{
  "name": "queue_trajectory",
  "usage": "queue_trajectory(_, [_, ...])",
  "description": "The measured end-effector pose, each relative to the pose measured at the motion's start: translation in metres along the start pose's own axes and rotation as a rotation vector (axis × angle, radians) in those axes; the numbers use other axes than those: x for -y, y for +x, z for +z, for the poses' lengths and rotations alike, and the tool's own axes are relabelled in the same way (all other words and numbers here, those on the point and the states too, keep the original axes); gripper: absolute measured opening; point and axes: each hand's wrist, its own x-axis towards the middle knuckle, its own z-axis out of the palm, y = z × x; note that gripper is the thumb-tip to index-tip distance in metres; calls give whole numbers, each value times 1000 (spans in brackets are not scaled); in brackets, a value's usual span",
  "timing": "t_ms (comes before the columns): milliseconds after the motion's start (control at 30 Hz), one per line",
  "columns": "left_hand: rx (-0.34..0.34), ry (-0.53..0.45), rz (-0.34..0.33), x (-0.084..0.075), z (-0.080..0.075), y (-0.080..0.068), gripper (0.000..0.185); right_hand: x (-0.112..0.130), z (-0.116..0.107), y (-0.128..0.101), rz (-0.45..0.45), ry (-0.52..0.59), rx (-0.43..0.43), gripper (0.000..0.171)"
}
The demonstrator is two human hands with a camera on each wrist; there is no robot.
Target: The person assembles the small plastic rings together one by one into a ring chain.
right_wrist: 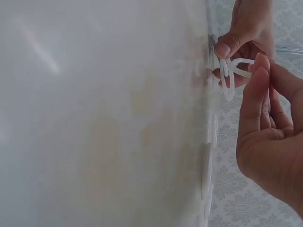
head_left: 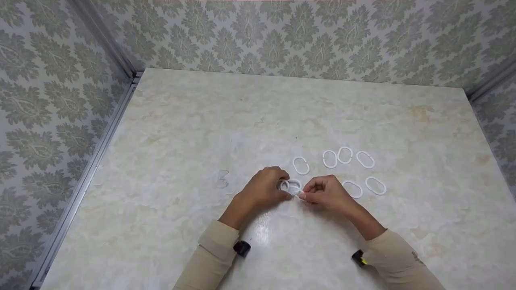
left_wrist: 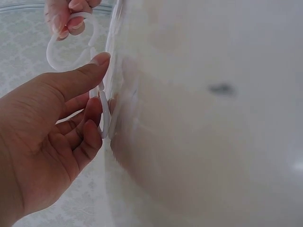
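Two hands are joining small white plastic rings over a pale marble-look table.

The left hand (head_left: 264, 188) is pinching one upright ring (left_wrist: 102, 113) between thumb and curled fingers, just above the table (head_left: 258, 117); the right hand (head_left: 327, 193) is pinching a second ring (right_wrist: 240, 64) and hooking it through the first. To do this well, I judge the left should be keeping its ring steady while the right is easing the open gap across — no forcing. Six loose rings (head_left: 365, 159) are lying just beyond the hands. No brand, label or writing is readable anywhere.

Beige long sleeves (head_left: 213, 251) (black wrist devices (head_left: 242, 248)).
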Motion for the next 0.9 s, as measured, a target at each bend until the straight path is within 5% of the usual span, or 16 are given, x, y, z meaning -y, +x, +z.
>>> queue_trajectory(333, [-2, 5, -7, -1, 1, 0, 40, -3, 7, 2, -21, 85, -23, 30])
queue_trajectory(700, [-10, 2, 6, -1, 1, -1, 35, -3, 12, 0, -47, 23, -115, 26])
queue_trajectory(900, [-8, 11, -1, 0, 1, -1, 37, -3, 16, -4, -74, -22, -88, 22])
